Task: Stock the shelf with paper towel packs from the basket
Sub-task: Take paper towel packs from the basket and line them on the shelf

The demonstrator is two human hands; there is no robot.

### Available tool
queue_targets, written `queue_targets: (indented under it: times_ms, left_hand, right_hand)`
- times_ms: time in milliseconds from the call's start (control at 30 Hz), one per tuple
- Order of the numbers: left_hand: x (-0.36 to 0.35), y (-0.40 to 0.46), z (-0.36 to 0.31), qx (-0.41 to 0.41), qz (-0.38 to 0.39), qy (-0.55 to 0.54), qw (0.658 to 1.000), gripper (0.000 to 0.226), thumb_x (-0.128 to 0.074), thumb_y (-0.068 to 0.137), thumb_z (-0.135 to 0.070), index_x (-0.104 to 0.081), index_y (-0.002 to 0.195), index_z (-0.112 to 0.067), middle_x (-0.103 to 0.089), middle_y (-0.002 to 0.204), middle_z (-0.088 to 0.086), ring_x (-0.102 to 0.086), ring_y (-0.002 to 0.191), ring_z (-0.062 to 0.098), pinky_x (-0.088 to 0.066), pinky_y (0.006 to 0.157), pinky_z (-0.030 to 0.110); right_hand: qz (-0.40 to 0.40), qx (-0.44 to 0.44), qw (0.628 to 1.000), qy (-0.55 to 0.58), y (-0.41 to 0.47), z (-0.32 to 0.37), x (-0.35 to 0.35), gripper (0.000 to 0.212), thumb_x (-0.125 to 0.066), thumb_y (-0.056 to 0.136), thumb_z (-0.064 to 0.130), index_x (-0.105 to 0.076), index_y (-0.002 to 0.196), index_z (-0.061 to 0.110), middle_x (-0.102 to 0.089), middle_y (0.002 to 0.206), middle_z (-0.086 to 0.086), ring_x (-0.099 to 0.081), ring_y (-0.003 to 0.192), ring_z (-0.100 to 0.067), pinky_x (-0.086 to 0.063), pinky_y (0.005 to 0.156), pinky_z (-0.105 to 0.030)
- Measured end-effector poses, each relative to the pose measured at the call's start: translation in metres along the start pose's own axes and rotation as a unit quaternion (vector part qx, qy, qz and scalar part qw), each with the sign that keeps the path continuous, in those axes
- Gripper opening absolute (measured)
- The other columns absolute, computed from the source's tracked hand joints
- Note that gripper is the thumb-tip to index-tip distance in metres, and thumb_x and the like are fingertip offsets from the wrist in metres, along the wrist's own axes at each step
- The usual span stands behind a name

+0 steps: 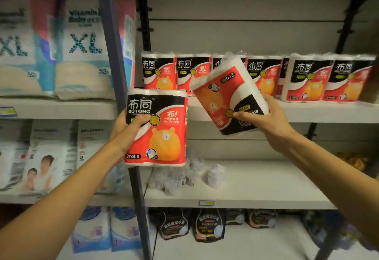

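- My left hand (131, 128) holds a two-roll paper towel pack (156, 127) upright by its left edge, thumb pressed across the front and fingers wrapped behind it.
- This left pack is red, black and white with an orange bear; it is raised in front of the dark shelf upright (114, 58), below and to the left of the stocked row.
- My right hand (268, 120) grips a second pack (228, 95) at its lower end, thumb on the front face.
- The second pack is upside down and tilted, its top leaning toward the shelf (307, 112) in front of the row.
- A row of matching packs (256, 75) stands upright on that shelf, side by side against the back panel.
- The shelf below (266, 183) holds a few small white wrapped packs (180, 175) near its left end.
- Large diaper bags (80, 48) marked XL fill the neighbouring bay on the left.
- The basket is out of view.
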State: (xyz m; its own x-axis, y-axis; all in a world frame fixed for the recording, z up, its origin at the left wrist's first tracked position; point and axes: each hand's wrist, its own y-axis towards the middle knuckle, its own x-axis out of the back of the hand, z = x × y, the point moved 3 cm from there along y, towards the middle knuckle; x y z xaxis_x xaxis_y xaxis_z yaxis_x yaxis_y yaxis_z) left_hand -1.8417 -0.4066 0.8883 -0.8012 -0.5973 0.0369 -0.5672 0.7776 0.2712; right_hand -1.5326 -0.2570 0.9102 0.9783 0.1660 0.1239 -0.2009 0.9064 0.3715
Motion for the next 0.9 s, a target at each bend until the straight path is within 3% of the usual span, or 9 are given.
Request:
queue_targets:
  times_ms: [200,333,400,500,600,700,800,900]
  left_hand:
    - [-0.008,0.018,-0.001,-0.008,0.014,-0.008,1.000,0.069,-0.070,0.050,-0.058,-0.062,0.110,-0.025,-0.074,0.097,0.004,-0.072,0.083,0.022,-0.055,0.070,0.034]
    - [-0.027,0.024,-0.002,-0.008,0.042,-0.039,0.998,0.059,-0.070,0.055,-0.055,-0.059,0.108,-0.031,-0.074,0.095,0.002,-0.073,0.075,0.016,-0.054,0.061,0.029]
    - [-0.038,0.027,-0.003,-0.007,0.052,-0.056,0.997,0.054,-0.070,0.061,-0.052,-0.058,0.110,-0.031,-0.074,0.097,0.003,-0.073,0.074,0.016,-0.054,0.059,0.028]
    - [-0.058,0.029,-0.003,-0.002,0.060,-0.086,0.995,0.058,-0.071,0.056,-0.054,-0.058,0.109,-0.033,-0.074,0.097,0.003,-0.073,0.078,0.020,-0.055,0.062,0.030]
    - [-0.077,0.032,-0.001,-0.001,0.062,-0.112,0.992,0.061,-0.070,0.051,-0.055,-0.059,0.107,-0.032,-0.074,0.097,0.003,-0.073,0.078,0.019,-0.056,0.064,0.032]
    - [-0.096,0.038,-0.001,-0.010,0.055,-0.130,0.990,0.061,-0.070,0.051,-0.053,-0.060,0.107,-0.031,-0.074,0.096,0.002,-0.073,0.076,0.016,-0.056,0.061,0.029]
    - [-0.118,0.049,-0.007,-0.025,0.042,-0.141,0.989,0.066,-0.070,0.054,-0.050,-0.061,0.115,-0.026,-0.075,0.097,0.000,-0.074,0.081,0.017,-0.056,0.062,0.028]
    - [-0.144,0.061,-0.018,-0.032,0.032,-0.159,0.986,0.062,-0.071,0.065,-0.041,-0.060,0.122,-0.019,-0.076,0.097,0.000,-0.074,0.082,0.017,-0.057,0.062,0.028]
  right_hand:
    - [-0.121,0.028,0.991,0.058,0.007,0.028,0.022,0.090,-0.094,0.050,0.028,-0.045,0.125,0.018,-0.063,0.111,-0.002,-0.068,0.097,-0.016,-0.058,0.079,-0.038]
    - [-0.172,0.036,0.981,0.077,0.009,0.045,0.034,0.100,-0.092,0.055,0.024,-0.034,0.136,0.015,-0.065,0.112,-0.002,-0.068,0.097,-0.014,-0.056,0.081,-0.034]
    - [-0.165,0.056,0.984,0.040,0.009,0.055,0.038,0.093,-0.092,0.055,0.029,-0.044,0.133,0.012,-0.069,0.111,-0.001,-0.071,0.091,-0.013,-0.059,0.079,-0.037]
    - [-0.134,0.129,0.978,-0.096,0.020,0.072,0.044,0.067,-0.090,0.054,0.047,-0.065,0.110,0.020,-0.072,0.101,0.002,-0.072,0.086,-0.014,-0.060,0.076,-0.039]
    - [-0.130,0.189,0.951,-0.209,0.041,0.088,0.055,0.079,-0.085,0.048,0.065,-0.064,0.116,0.029,-0.063,0.115,-0.001,-0.065,0.098,-0.014,-0.056,0.084,-0.034]
    - [-0.111,0.241,0.922,-0.283,0.063,0.102,0.064,0.069,-0.084,0.066,0.042,-0.060,0.127,0.021,-0.059,0.123,-0.005,-0.052,0.105,-0.011,-0.044,0.088,-0.021]
    - [-0.083,0.274,0.913,-0.292,0.088,0.108,0.071,0.065,-0.081,0.074,0.023,-0.056,0.134,0.018,-0.058,0.131,-0.005,-0.051,0.109,-0.011,-0.048,0.095,-0.032]
    - [-0.078,0.295,0.892,-0.335,0.120,0.103,0.081,0.065,-0.078,0.077,0.022,-0.053,0.137,0.022,-0.059,0.133,-0.004,-0.055,0.118,-0.020,-0.042,0.106,-0.047]
